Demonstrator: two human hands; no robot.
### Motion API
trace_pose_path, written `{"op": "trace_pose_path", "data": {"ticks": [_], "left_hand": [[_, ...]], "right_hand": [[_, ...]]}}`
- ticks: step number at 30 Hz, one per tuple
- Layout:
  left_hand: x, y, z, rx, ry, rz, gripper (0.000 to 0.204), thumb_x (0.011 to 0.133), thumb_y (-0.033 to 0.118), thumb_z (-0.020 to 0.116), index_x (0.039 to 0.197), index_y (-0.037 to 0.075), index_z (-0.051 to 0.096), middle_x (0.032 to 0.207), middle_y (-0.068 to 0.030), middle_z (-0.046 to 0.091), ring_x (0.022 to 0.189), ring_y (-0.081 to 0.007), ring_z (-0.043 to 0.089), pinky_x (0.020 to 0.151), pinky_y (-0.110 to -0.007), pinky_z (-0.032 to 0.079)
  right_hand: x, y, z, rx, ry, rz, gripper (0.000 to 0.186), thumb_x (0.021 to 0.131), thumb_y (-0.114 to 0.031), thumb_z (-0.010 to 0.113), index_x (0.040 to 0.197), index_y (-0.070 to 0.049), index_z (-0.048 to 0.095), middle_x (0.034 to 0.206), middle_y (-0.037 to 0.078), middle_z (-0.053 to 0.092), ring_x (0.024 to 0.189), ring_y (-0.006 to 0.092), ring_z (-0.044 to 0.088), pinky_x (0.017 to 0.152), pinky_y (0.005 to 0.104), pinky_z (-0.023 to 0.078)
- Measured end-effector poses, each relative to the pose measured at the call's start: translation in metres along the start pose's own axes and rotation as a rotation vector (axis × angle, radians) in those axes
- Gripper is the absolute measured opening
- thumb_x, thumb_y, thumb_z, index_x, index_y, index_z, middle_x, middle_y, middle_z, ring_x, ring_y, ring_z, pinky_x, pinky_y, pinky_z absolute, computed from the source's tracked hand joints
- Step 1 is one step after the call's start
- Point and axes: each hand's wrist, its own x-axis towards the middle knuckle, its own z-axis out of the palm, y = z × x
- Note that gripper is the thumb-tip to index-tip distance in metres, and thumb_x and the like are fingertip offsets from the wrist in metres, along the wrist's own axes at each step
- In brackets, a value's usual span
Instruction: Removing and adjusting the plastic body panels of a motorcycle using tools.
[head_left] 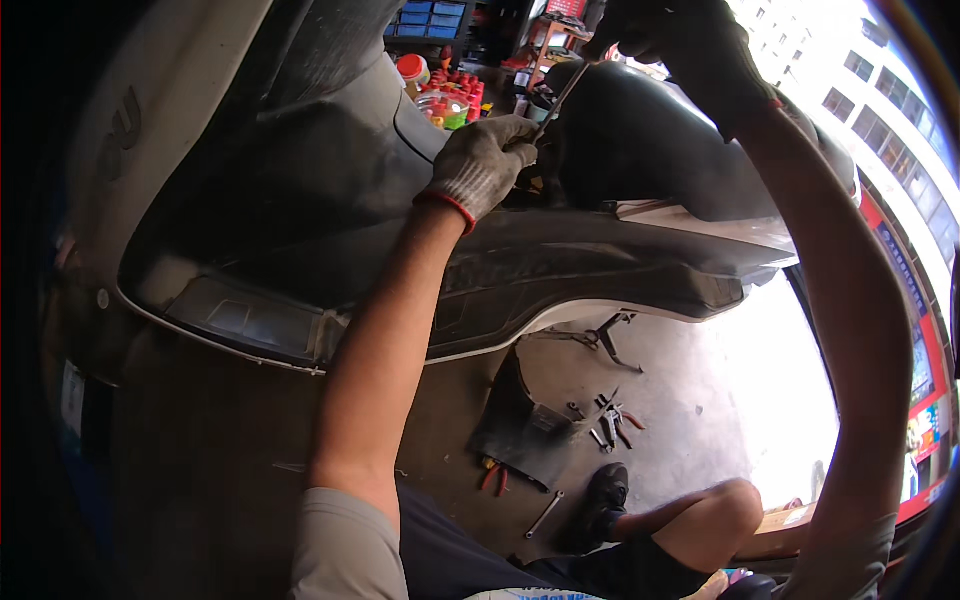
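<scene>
A motor scooter's dark body and its black seat fill the upper half. My left hand, in a grey work glove with a red cuff, is closed by the gap in front of the seat. Its thumb and fingers pinch the lower part of a thin metal rod, which slants up to the right. At the top edge, my right hand, in a dark glove, is closed at the rod's upper end. Whether that end has a handle is hidden. The rod's lower tip is hidden too.
On the floor below lie a dark panel, pliers, red-handled pliers, a wrench and a metal stand-like part. My shoe is beside them. Red bottles and blue bins stand behind the scooter.
</scene>
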Motion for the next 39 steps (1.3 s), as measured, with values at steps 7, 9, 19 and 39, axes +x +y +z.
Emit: {"op": "trace_pose_path", "data": {"ticks": [7,9,19,39], "left_hand": [[0.004,-0.006,0.010,0.110,0.055,-0.027,0.031,0.092,0.027,0.071,0.117,0.008,0.073,0.108,-0.0118,0.076,0.101,-0.0250,0.072,0.088,-0.035,0.053],[0.006,-0.010,0.011,0.119,0.067,-0.013,0.030,0.092,0.027,0.071,0.116,0.008,0.073,0.108,-0.0114,0.076,0.101,-0.0250,0.072,0.088,-0.035,0.053],[0.009,-0.021,0.014,0.114,0.095,-0.005,0.029,0.094,0.028,0.070,0.115,0.008,0.074,0.107,-0.0113,0.076,0.099,-0.0248,0.073,0.088,-0.035,0.053],[0.013,-0.027,0.021,0.162,0.154,0.045,0.028,0.095,0.029,0.069,0.114,0.009,0.073,0.106,-0.0124,0.076,0.099,-0.0285,0.072,0.084,-0.038,0.053]], "right_hand": [[0.004,0.026,0.012,0.040,-0.033,-0.003,0.027,0.103,-0.010,0.056,0.129,-0.004,0.052,0.090,0.009,0.065,0.074,0.0152,0.066,0.060,0.0307,0.056],[0.005,0.029,0.014,0.015,-0.025,-0.024,0.027,0.102,-0.010,0.057,0.129,-0.004,0.052,0.091,0.009,0.065,0.075,0.0153,0.067,0.060,0.0308,0.057],[0.006,0.033,0.019,0.032,-0.031,-0.011,0.029,0.102,-0.012,0.058,0.129,-0.003,0.051,0.095,0.011,0.065,0.080,0.0168,0.067,0.063,0.0326,0.059],[0.052,0.032,0.007,-0.455,-0.259,-0.007,0.048,0.088,-0.022,0.073,0.131,-0.008,0.060,0.112,0.008,0.067,0.094,0.0197,0.066,0.081,0.0341,0.057]]}}
